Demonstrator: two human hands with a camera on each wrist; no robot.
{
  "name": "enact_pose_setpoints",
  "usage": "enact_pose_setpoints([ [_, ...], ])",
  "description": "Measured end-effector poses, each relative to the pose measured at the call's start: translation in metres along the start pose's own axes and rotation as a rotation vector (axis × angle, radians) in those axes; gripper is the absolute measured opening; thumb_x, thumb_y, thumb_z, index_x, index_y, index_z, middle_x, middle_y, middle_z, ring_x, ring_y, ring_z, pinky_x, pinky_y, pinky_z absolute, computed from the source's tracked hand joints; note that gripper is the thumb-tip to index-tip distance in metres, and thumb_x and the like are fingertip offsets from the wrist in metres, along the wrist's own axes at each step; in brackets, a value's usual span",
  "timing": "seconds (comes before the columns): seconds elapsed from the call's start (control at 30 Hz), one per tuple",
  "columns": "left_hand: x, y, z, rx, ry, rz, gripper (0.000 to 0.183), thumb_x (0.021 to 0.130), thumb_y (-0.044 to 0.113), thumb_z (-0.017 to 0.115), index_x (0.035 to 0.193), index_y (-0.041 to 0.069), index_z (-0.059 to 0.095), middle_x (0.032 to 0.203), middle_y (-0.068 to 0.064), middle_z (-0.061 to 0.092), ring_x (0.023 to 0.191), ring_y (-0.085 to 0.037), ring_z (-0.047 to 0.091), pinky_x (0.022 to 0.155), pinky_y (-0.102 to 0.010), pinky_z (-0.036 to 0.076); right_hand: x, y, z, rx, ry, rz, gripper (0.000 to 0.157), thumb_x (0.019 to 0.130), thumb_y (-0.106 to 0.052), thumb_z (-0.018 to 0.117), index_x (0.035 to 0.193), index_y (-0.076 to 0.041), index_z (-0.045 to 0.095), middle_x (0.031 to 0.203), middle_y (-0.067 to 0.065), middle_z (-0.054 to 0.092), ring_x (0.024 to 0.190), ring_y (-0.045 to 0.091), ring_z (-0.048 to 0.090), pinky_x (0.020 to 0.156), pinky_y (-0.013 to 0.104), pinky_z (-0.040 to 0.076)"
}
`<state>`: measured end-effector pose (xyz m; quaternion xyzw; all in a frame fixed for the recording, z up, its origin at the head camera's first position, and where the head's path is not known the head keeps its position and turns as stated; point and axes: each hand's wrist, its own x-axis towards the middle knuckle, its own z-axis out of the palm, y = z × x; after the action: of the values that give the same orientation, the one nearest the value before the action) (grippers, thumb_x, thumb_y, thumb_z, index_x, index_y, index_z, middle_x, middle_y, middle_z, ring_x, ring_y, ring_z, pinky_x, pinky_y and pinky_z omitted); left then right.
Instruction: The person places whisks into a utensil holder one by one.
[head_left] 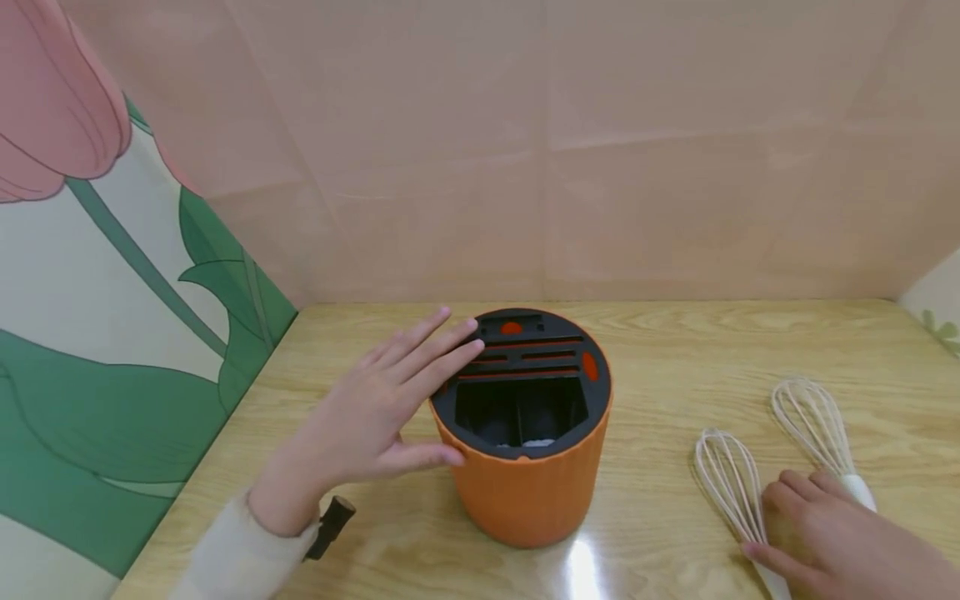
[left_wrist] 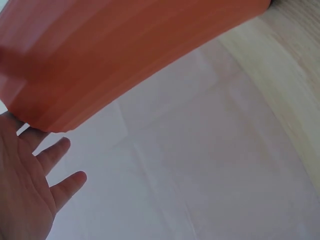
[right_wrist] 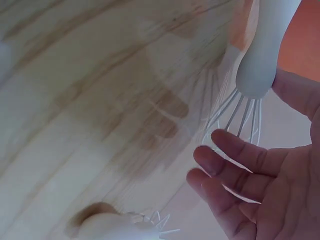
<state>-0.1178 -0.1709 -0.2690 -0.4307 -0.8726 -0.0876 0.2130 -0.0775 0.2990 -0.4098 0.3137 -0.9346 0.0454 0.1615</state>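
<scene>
An orange round utensil holder (head_left: 525,500) with a black slotted top (head_left: 600,404) stands mid-table in the head view. At its left rim is my left hand (head_left: 382,400), fingers spread and straight, the fingertips over the top's edge and the thumb by the front wall. Two white whisks lie at the right. My right hand (head_left: 840,533) is between them, its thumb against the near whisk (head_left: 727,475) where wires meet handle. In the right wrist view the fingers are loosely bent, not wrapped round that whisk's handle (right_wrist: 270,45). The other whisk (head_left: 813,417) lies just beyond the hand.
The wood-grain table (head_left: 660,350) meets a pinkish covered wall (head_left: 562,167) at the back. A flower-patterned panel (head_left: 112,400) borders the left side. Something dark with a brown round end (head_left: 332,527) shows beside the left wrist.
</scene>
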Motion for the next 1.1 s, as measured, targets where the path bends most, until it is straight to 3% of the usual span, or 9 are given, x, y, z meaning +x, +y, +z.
enact_pose_setpoints([
  [0.2,-0.002,-0.001,0.003,-0.024,-0.005,-0.004,0.090,0.090,0.080,0.027,0.157,0.019,0.031,0.163,0.001,0.030,0.154,-0.024,0.020,0.115,-0.054,0.038,0.001,0.001,0.002,0.129,-0.086,0.066,0.038,0.073,-0.041,0.086,0.076,-0.030,0.049,0.073,-0.027,0.035,0.069,-0.007,0.034,0.054,0.023,0.033],
  [0.4,0.001,-0.001,0.005,-0.061,-0.006,0.011,0.090,0.090,0.079,0.030,0.157,0.019,0.030,0.163,0.001,0.031,0.154,-0.022,0.020,0.117,-0.051,0.037,0.000,0.003,0.002,0.291,-0.236,0.159,0.033,0.084,-0.033,0.079,0.076,-0.021,0.049,0.065,-0.020,0.036,0.059,-0.009,0.029,0.050,0.018,0.027],
  [0.57,0.002,-0.001,0.006,-0.085,0.003,0.036,0.090,0.091,0.077,0.034,0.156,0.016,0.032,0.163,-0.003,0.032,0.153,-0.022,0.023,0.119,-0.047,0.035,0.003,0.008,0.003,0.417,-0.394,0.247,0.028,0.090,-0.030,0.074,0.079,-0.015,0.052,0.065,-0.016,0.046,0.057,-0.007,0.034,0.049,0.019,0.031],
  [0.73,0.002,-0.002,0.008,-0.105,0.021,0.052,0.089,0.091,0.075,0.036,0.155,0.013,0.034,0.162,-0.005,0.034,0.153,-0.023,0.024,0.121,-0.044,0.033,0.006,0.010,-0.002,0.544,-0.475,0.299,0.022,0.093,-0.024,0.070,0.088,-0.011,0.055,0.069,-0.013,0.061,0.058,-0.007,0.044,0.049,0.020,0.038],
  [0.9,0.004,-0.002,0.009,-0.130,0.048,0.072,0.089,0.092,0.074,0.037,0.154,0.010,0.036,0.161,-0.008,0.036,0.153,-0.025,0.025,0.122,-0.042,0.031,0.007,0.012,-0.007,0.747,-0.515,0.345,0.017,0.097,-0.019,0.065,0.094,-0.007,0.053,0.059,-0.014,0.055,0.047,-0.002,0.045,0.042,0.021,0.039],
  [1.1,0.004,-0.002,0.010,-0.179,0.060,0.079,0.088,0.092,0.072,0.042,0.153,0.008,0.037,0.161,-0.010,0.035,0.153,-0.026,0.025,0.123,-0.040,0.029,0.007,0.020,-0.003,0.834,-0.458,0.268,0.014,0.097,-0.011,0.063,0.090,-0.010,0.051,0.062,-0.017,0.057,0.051,-0.006,0.045,0.042,0.021,0.038],
])
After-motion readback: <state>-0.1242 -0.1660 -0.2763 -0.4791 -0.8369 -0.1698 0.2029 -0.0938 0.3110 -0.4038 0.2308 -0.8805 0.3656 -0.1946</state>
